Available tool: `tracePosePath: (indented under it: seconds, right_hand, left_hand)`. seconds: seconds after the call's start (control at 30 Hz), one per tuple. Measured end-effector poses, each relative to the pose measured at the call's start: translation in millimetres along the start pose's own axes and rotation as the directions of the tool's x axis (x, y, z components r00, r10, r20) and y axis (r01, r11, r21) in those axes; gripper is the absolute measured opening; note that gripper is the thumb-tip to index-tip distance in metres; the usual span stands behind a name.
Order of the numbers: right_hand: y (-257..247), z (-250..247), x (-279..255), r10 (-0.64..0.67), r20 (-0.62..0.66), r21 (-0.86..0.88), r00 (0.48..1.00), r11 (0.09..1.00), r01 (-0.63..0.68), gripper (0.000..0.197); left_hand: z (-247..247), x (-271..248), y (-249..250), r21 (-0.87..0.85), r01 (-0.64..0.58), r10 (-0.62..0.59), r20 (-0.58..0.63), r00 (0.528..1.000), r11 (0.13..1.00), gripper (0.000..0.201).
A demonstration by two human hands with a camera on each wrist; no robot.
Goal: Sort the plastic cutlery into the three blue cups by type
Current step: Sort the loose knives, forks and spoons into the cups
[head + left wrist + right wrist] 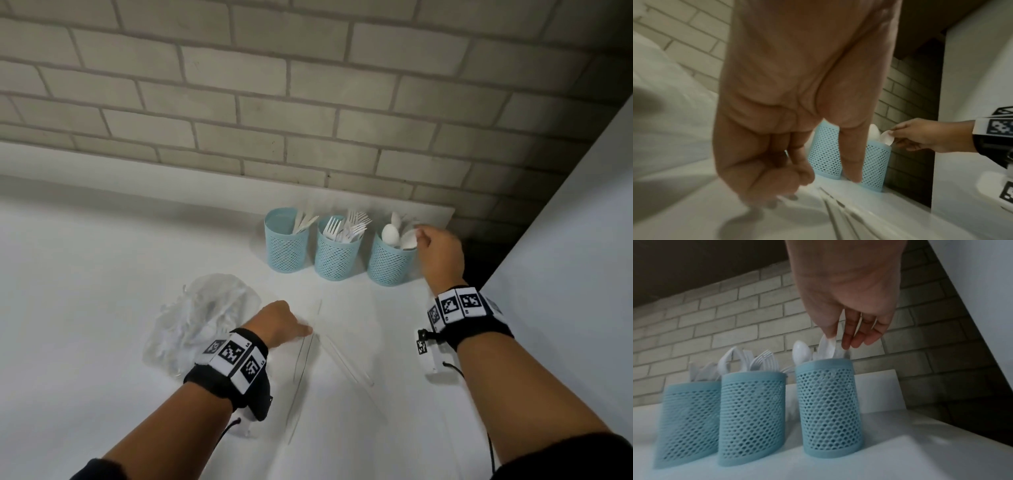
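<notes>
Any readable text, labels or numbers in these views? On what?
No readable words or numbers anywhere.
Left wrist band: black-and-white square code tags; tiny corner characters too small to read.
Right wrist band: same code tags, nothing legible.
Blue cups, spoon, plastic bag: no print seen.

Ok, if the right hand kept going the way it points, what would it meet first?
Likely the spoons in the right-hand blue cup; the right hand, pinching a white spoon, points down into it.

On the counter (85, 274), the fork cup (337, 255) stands mid-row, with the knife cup (286, 248) just left and the spoon cup (390, 262) just right. The brick wall (239, 102) is behind it, loose cutlery (346, 356) lies before it, and a plastic bag (202, 315) sits before-left.
</notes>
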State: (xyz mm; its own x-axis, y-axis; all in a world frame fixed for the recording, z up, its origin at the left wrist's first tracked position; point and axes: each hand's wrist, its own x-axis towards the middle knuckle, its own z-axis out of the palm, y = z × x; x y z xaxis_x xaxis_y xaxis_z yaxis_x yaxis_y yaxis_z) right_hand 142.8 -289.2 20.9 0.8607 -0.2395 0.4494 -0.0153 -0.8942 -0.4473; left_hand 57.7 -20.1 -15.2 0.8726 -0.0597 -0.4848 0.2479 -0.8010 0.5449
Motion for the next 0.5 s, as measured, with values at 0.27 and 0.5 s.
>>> tracePosePath:
  seconds: [0.27,0.5]
  right_hand:
    - [-58.3,-1.2,-70.6,-0.201,0.326,0.143,0.924,0.976,0.162,0.032]
    - [-65.9,15.2,-135.9,-0.042,0.852,-0.082,0.522,0.974,0.213,0.062]
  left_hand:
    - [12.0,-15.5,1.2,0.282,-0.066,0.042,0.09,0.995,0.957,0.061]
    - [27.7,-24.4,7.4,0.419,-0.091,0.074,0.058,0.996,0.903,0.06]
